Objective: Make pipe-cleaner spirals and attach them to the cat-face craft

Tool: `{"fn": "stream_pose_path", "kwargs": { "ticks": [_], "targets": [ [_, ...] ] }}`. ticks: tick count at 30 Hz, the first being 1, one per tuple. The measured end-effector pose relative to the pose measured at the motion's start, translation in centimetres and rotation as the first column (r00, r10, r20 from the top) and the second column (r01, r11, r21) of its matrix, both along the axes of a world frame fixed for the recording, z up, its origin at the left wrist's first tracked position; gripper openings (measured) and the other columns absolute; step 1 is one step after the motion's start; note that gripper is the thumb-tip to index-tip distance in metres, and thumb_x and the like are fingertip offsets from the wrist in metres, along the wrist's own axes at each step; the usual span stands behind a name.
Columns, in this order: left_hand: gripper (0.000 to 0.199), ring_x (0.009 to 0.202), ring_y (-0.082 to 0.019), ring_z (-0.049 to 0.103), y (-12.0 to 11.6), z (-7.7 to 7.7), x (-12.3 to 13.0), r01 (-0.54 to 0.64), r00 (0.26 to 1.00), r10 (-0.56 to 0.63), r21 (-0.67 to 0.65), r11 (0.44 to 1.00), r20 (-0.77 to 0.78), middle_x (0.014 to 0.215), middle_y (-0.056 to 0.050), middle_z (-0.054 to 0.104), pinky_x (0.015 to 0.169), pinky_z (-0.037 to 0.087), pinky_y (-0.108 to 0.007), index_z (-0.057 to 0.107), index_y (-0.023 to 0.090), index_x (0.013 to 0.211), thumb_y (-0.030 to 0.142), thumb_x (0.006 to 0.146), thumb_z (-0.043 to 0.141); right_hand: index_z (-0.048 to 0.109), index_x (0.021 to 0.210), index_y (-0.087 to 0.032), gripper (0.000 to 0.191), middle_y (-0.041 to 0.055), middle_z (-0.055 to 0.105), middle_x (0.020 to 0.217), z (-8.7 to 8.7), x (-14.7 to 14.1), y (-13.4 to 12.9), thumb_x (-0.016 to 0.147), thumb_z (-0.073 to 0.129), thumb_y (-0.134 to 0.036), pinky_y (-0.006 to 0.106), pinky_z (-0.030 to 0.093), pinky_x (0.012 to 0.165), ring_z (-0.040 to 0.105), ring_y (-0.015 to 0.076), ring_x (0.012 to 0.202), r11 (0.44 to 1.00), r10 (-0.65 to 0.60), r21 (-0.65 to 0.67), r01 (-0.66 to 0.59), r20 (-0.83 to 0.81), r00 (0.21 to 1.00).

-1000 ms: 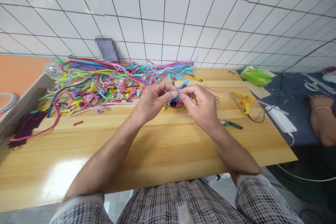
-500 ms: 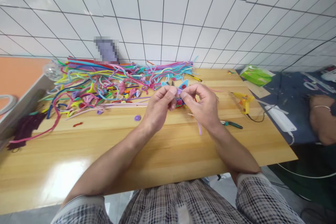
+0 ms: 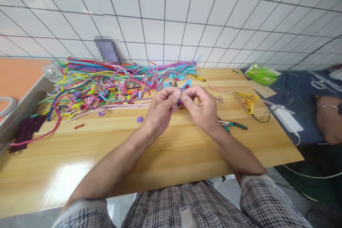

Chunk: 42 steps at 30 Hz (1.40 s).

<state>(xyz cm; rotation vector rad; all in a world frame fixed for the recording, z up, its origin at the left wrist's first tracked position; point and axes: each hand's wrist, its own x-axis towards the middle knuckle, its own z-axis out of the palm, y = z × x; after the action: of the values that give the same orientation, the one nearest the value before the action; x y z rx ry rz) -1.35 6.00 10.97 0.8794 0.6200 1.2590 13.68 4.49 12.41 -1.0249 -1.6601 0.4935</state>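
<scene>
My left hand (image 3: 163, 108) and my right hand (image 3: 200, 108) meet over the middle of the table, thumbs and forefingers pinched tip to tip. Between them is a small purple pipe cleaner piece, now almost wholly hidden by the fingers. Just behind the hands lie light blue pipe cleaner shapes (image 3: 187, 84), one with a red centre. A red and blue coiled piece (image 3: 181, 104) shows partly beneath the fingers. Left of my left wrist sits a small purple coil (image 3: 139, 119). Green-handled pliers (image 3: 238, 125) rest beside my right wrist.
A heap of coloured pipe cleaners (image 3: 107, 82) spreads along the wall at the left. Rightward are small scissors (image 3: 219, 100), a yellow glue gun (image 3: 249, 102), a white power strip (image 3: 287, 118) and a green packet (image 3: 262, 74). Another person's arm (image 3: 328, 117) is at the far right.
The purple piece between my fingertips has gone from view, and so has the purple tail below my right hand. My right hand has shifted slightly left, uncovering the scissors and more of the pliers.
</scene>
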Motion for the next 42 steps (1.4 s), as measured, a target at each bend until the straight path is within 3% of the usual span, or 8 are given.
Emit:
{"fn": "stream_pose_path", "kwargs": {
  "ticks": [7, 12, 16, 22, 27, 30, 37, 42],
  "targets": [
    [0.043, 0.051, -0.007, 0.037, -0.1, -0.2, 0.1, -0.03, 1.0, 0.03, 0.019, 0.999, 0.002, 0.059, 0.007, 0.052, 0.05, 0.03, -0.024, 0.076, 0.021, 0.086, 0.055, 0.072, 0.1, 0.067, 0.088, -0.023, 0.011, -0.0022, 0.07, 0.076, 0.1, 0.2, 0.1, 0.097, 0.07, -0.029, 0.03, 0.048, 0.065, 0.058, 0.0138, 0.068, 0.999, -0.025, -0.039, 0.025, 0.0, 1.0],
    [0.033, 0.059, -0.011, 0.048, 0.9, 0.0, -1.2, -0.06, 0.948, 0.148, 0.298, 0.953, -0.283, 0.071, 0.0, 0.069, 0.056, 0.037, -0.027, 0.083, 0.021, 0.087, 0.051, 0.08, 0.095, 0.066, 0.083, -0.024, 0.012, -0.0015, 0.068, 0.076, 0.5, 1.1, 0.6, 0.094, 0.069, -0.021, 0.032, 0.049, 0.069, 0.058, 0.0161, 0.071, 0.996, -0.055, 0.073, 0.046, 0.128, 0.99],
    [0.028, 0.059, -0.012, 0.048, 1.3, 0.0, -1.9, -0.065, 0.868, 0.263, 0.429, 0.901, -0.421, 0.069, 0.0, 0.068, 0.057, 0.037, -0.028, 0.083, 0.021, 0.087, 0.047, 0.085, 0.092, 0.069, 0.084, -0.024, 0.013, 0.0005, 0.069, 0.081, 0.8, 1.6, 0.8, 0.095, 0.07, -0.017, 0.034, 0.049, 0.075, 0.061, 0.0182, 0.078, 0.986, -0.048, 0.165, 0.014, 0.205, 0.978],
    [0.042, 0.059, -0.011, 0.047, 0.9, 0.0, -1.2, -0.129, 0.92, 0.246, 0.356, 0.926, -0.305, 0.07, 0.0, 0.067, 0.057, 0.038, -0.027, 0.077, 0.02, 0.08, 0.059, 0.081, 0.093, 0.069, 0.083, -0.024, 0.015, -0.0011, 0.068, 0.078, 0.4, 1.4, 0.9, 0.097, 0.073, -0.022, 0.034, 0.048, 0.073, 0.058, 0.0167, 0.073, 0.993, -0.04, 0.112, 0.022, 0.161, 0.986],
    [0.039, 0.053, -0.008, 0.039, 0.5, -0.7, -0.3, -0.122, 0.972, 0.156, 0.191, 0.974, -0.175, 0.065, 0.003, 0.06, 0.05, 0.031, -0.025, 0.077, 0.022, 0.083, 0.054, 0.077, 0.097, 0.068, 0.082, -0.024, 0.015, -0.001, 0.066, 0.078, 0.2, 1.0, 0.9, 0.097, 0.071, -0.024, 0.033, 0.046, 0.071, 0.057, 0.016, 0.073, 0.997, -0.02, 0.077, 0.013, 0.09, 0.996],
    [0.039, 0.052, -0.009, 0.04, 0.7, -0.9, -0.3, -0.093, 0.973, 0.127, 0.173, 0.981, -0.195, 0.061, 0.004, 0.058, 0.05, 0.031, -0.025, 0.079, 0.022, 0.083, 0.056, 0.076, 0.097, 0.065, 0.081, -0.024, 0.013, -0.0021, 0.063, 0.076, 0.3, 1.0, 0.9, 0.093, 0.068, -0.019, 0.031, 0.045, 0.066, 0.055, 0.0146, 0.07, 0.999, -0.035, 0.014, 0.034, 0.075, 0.997],
    [0.02, 0.055, -0.011, 0.048, 1.6, -0.1, -2.9, 0.028, 0.818, 0.236, 0.446, 0.895, -0.524, 0.066, 0.0, 0.067, 0.054, 0.033, -0.028, 0.083, 0.02, 0.087, 0.037, 0.083, 0.093, 0.06, 0.077, -0.023, 0.018, -0.0012, 0.064, 0.079, 0.6, 1.7, 1.1, 0.087, 0.065, -0.01, 0.03, 0.045, 0.07, 0.058, 0.0148, 0.075, 0.995, -0.016, 0.097, -0.011, 0.267, 0.964],
    [0.014, 0.056, -0.012, 0.045, 1.3, 0.4, -3.1, -0.023, 0.726, 0.417, 0.586, 0.81, -0.547, 0.064, 0.002, 0.062, 0.055, 0.032, -0.029, 0.079, 0.022, 0.084, 0.033, 0.09, 0.086, 0.065, 0.083, -0.023, 0.017, -0.0008, 0.068, 0.083, 0.4, 1.6, 1.0, 0.099, 0.069, -0.02, 0.031, 0.049, 0.074, 0.059, 0.0147, 0.076, 0.998, 0.024, 0.049, -0.038, 0.248, 0.968]
  ]
}}
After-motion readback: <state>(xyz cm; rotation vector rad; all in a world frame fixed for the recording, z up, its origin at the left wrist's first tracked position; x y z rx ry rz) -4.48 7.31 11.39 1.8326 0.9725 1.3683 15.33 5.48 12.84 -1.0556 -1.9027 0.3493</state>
